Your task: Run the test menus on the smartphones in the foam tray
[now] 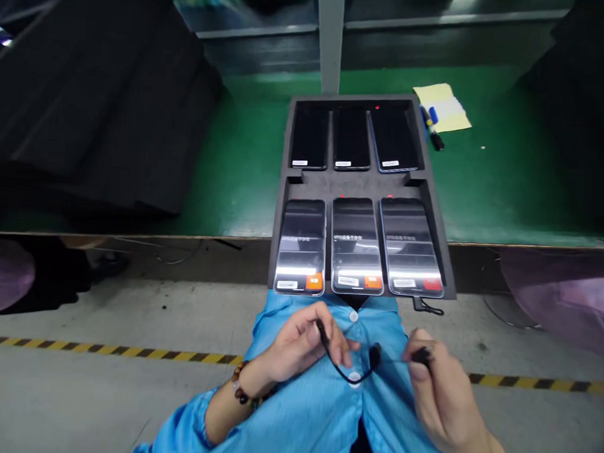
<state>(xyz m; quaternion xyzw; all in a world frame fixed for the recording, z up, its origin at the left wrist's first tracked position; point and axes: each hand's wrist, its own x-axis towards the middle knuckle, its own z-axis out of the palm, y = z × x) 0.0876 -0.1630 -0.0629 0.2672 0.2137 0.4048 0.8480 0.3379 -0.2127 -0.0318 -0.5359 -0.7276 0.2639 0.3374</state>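
Observation:
My left hand (307,343) pinches one end of a short black cable (349,380), which loops down in front of the blue work coat. The cable's other end, a black plug (374,356), hangs between my hands. My right hand (440,386) is closed on a small black connector (421,355); its exact kind is not clear. Just beyond my hands, a dark foam tray (351,183) holds phones in two rows of three. The near left phone (302,246), near middle phone (357,245) and near right phone (412,248) have lit screens with orange or red buttons.
The tray juts over the edge of a green bench (245,157). A black adapter cable (428,308) sticks out below the near right phone. Yellow paper (445,106) and a marker (433,130) lie right of the tray. Dark covers (101,111) flank the bench.

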